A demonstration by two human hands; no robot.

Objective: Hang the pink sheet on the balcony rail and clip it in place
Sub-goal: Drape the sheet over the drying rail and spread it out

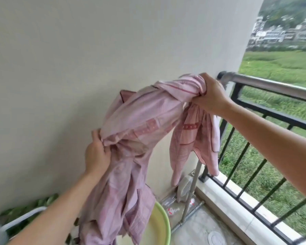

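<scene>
The pink sheet [138, 119], patterned with darker red bands, hangs bunched in the air between both hands. My right hand [210, 96] grips one gathered end up high, just left of where the metal balcony rail [272, 85] meets the wall. Lower down and to the left, my left hand [97, 152] clutches another bunch of the cloth. Loose folds drop from both grips, the longest reaching into the basin below. No part of the sheet lies over the rail. No clips are visible.
A yellow-green basin [162, 225] sits on the balcony floor under the sheet. A grey metal stand [191, 191] leans in the corner by the wall. Black railing bars [240, 156] run along the right. Green plants [25, 211] and a white tube are at lower left.
</scene>
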